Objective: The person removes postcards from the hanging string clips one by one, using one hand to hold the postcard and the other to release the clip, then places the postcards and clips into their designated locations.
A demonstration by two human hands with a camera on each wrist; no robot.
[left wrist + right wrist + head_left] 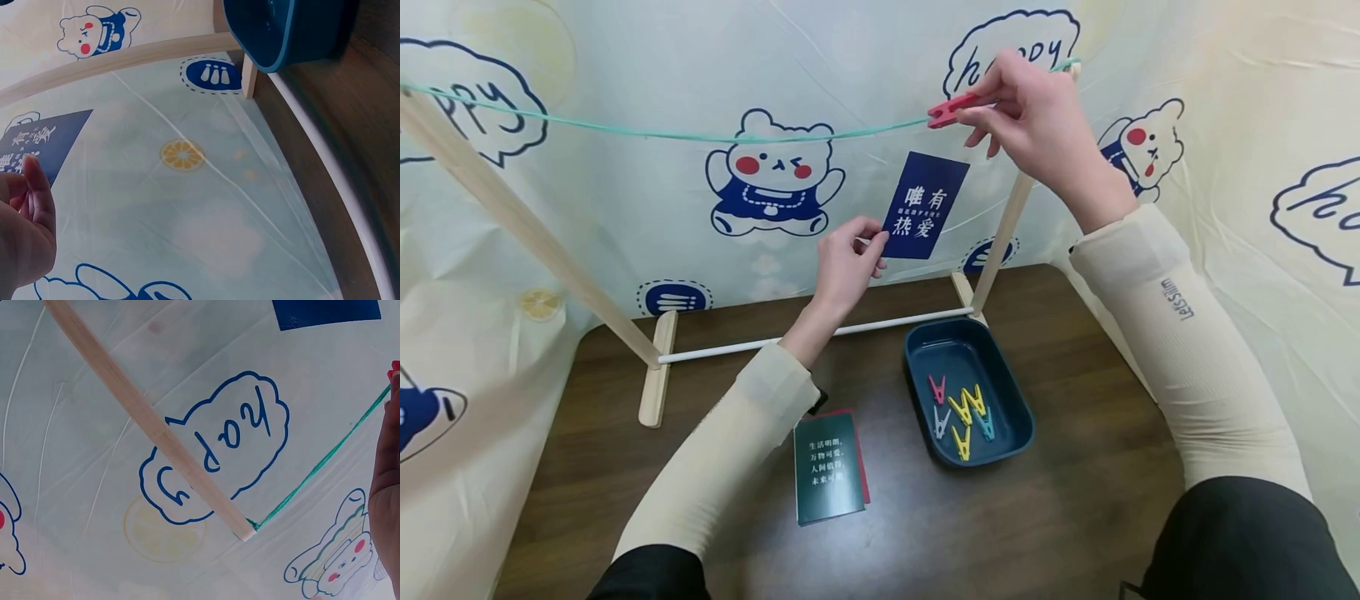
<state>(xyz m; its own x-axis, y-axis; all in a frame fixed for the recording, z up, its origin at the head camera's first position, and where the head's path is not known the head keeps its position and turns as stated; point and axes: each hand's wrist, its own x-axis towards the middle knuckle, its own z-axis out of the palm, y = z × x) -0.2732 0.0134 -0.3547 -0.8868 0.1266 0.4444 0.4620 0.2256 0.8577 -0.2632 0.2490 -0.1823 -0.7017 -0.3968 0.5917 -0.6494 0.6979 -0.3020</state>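
Observation:
Between thumb and fingers my left hand (pixel 847 258) pinches a dark blue card (pixel 925 204) with white lettering by its lower left corner. The card hangs tilted, just below the green string (pixel 700 137). Up at the string, my right hand (pixel 1037 125) grips a red clothespin (pixel 951 109), whose tip overlaps the string in the head view. In the left wrist view the same card (pixel 62 134) shows at the left edge above the thumb. Only the edge of the right hand (pixel 386 487) appears in the right wrist view, beside the string (pixel 319 464).
Wooden posts (pixel 527 225) hold the string, joined low down by a white rod (pixel 730 348). A dark blue tray (pixel 1026 417) with several clothespins stands on the brown table (pixel 925 533). Left of it lies a stack of cards (pixel 830 467). A printed cloth (pixel 647 50) hangs behind.

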